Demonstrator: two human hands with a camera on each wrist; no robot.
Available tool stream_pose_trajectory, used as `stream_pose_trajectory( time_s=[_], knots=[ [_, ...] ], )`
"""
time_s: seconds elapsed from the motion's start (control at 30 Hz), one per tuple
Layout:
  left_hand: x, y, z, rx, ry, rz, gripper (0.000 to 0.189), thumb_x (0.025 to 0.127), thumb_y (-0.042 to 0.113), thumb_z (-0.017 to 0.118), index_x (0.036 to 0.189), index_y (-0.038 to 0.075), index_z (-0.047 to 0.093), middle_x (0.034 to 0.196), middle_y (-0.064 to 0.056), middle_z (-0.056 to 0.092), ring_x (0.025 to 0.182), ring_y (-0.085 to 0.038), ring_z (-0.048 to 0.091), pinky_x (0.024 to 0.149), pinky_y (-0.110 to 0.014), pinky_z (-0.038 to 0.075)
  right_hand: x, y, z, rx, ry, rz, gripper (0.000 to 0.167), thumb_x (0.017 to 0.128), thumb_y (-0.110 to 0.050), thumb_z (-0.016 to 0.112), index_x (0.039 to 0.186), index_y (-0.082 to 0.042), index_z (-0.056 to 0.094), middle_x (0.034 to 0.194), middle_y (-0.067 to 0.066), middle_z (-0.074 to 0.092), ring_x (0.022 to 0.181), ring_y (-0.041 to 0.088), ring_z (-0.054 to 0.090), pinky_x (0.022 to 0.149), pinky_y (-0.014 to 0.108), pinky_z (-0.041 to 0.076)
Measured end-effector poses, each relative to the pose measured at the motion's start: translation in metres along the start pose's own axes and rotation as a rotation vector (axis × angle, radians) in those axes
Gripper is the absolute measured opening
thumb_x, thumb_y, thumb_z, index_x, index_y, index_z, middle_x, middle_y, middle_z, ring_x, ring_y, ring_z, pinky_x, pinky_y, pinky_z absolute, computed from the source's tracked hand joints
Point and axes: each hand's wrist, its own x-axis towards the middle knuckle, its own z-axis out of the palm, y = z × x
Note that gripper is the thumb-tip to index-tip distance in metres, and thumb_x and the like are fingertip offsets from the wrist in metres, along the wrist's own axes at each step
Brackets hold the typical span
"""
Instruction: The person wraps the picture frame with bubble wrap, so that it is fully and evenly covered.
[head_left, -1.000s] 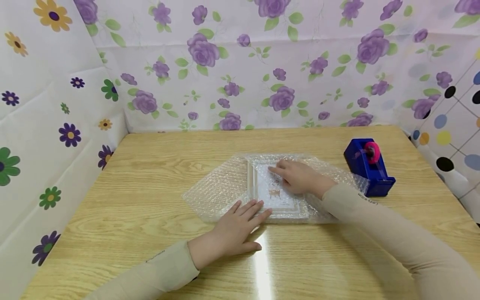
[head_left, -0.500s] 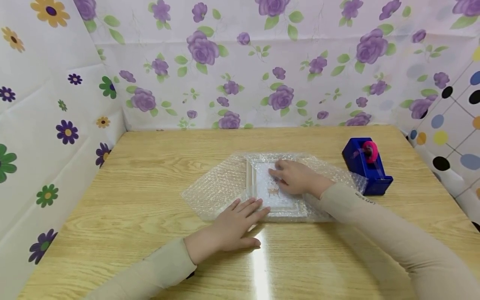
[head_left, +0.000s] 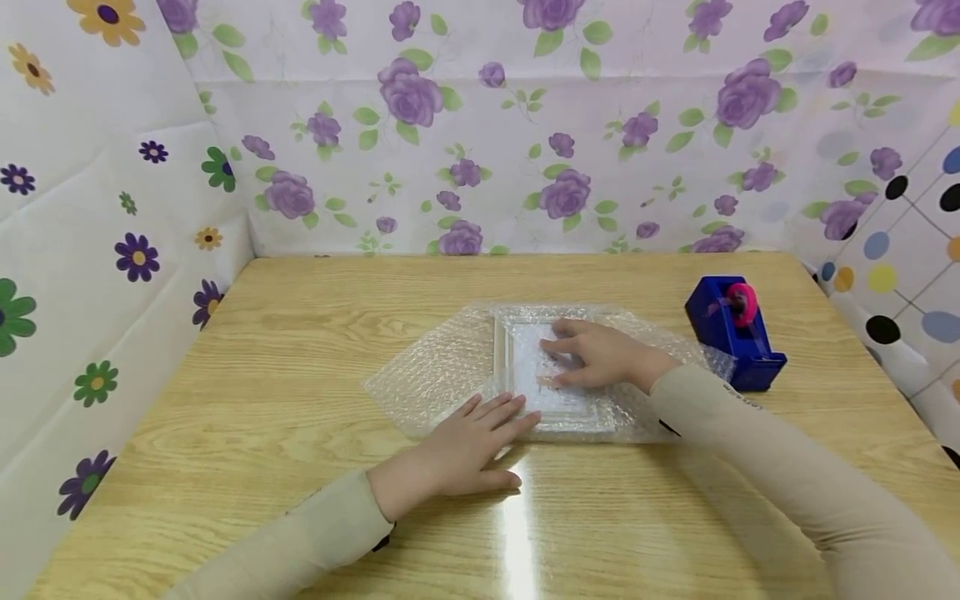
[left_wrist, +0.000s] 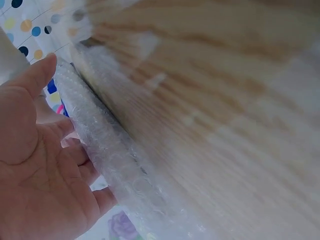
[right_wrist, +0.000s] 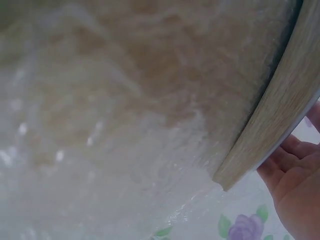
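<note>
A picture frame (head_left: 504, 354) with a pale border lies on a sheet of bubble wrap (head_left: 435, 371), and part of the wrap covers the frame's near side. My left hand (head_left: 468, 454) rests over the near edge with fingers spread straight, the fingertips on the bubble wrap. In the left wrist view, those fingers reach over the folded bubble wrap (left_wrist: 95, 120). My right hand (head_left: 600, 354) lies spread over the frame's picture, hiding most of it. The right wrist view shows the frame's wood-coloured side (right_wrist: 272, 110) beside the fingers.
A blue tape dispenser (head_left: 738, 333) with a pink roll stands to the right, close to the wrap's right corner. Everything lies on a wooden table (head_left: 300, 358). Floral sheets (head_left: 510, 167) hang behind and at the sides.
My right hand's fingers have spread across the picture, where earlier the index finger pointed out and then curled in. My left hand, the wrap and the dispenser stay in place.
</note>
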Motion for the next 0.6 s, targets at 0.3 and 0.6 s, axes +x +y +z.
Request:
stream_pose_trajectory(
  time_s=[0.3, 0.6],
  knots=[
    [0.0, -0.005, -0.001, -0.185, 0.007, -0.017, 0.077, 0.09, 0.049, 0.057, 0.151, 0.012, 0.026, 0.158, -0.007, 0.021, 0.146, -0.025, 0.016, 0.118, -0.049, 0.009, 0.001, -0.002, -0.001, -0.011, -0.003, -0.002, 0.067, 0.083, -0.049, 0.067, 0.133, -0.006, 0.055, 0.142, 0.03, 0.04, 0.131, 0.045, 0.039, 0.107, 0.055, 0.034],
    [-0.005, -0.012, -0.003, -0.354, 0.13, -0.068, 0.069, 0.092, 0.039, 0.059, 0.146, 0.003, 0.034, 0.154, -0.016, 0.028, 0.144, -0.034, 0.02, 0.116, -0.054, 0.016, 0.0, -0.001, 0.003, 0.003, 0.009, 0.012, 0.068, 0.083, -0.048, 0.067, 0.134, -0.006, 0.054, 0.143, 0.031, 0.039, 0.132, 0.046, 0.038, 0.106, 0.056, 0.035]
  ],
)
